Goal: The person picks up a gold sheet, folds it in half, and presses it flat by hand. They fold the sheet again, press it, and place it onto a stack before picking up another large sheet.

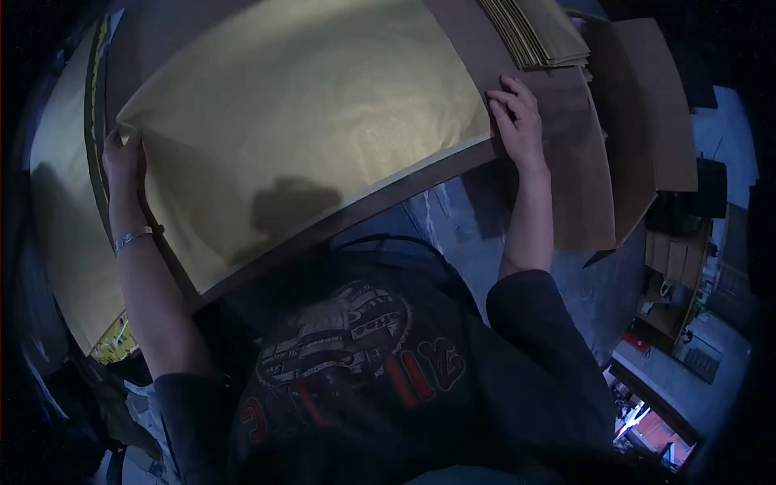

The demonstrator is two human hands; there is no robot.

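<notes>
A large thin yellowish sheet [323,105], which looks like paper or film, lies across the brown work surface [356,200] in front of me. My left hand [124,166] pinches its left edge, and the sheet puckers upward at the fingertips. Small creases run from that grip toward the near corner. At the opposite edge rests my right hand [520,121], fingers bent and a little apart, the fingertips at the sheet's border. Whether they press on the sheet or just beside it is hard to see. A shadow falls across the sheet's near part.
Folded yellowish sheets [537,32] are stacked at the back right. Beside the table stands an open cardboard box [647,121]. Another yellowish sheet [61,218] covers the far left, next to a dark strip with yellow marks [95,105]. Shelves [675,275] stand at lower right.
</notes>
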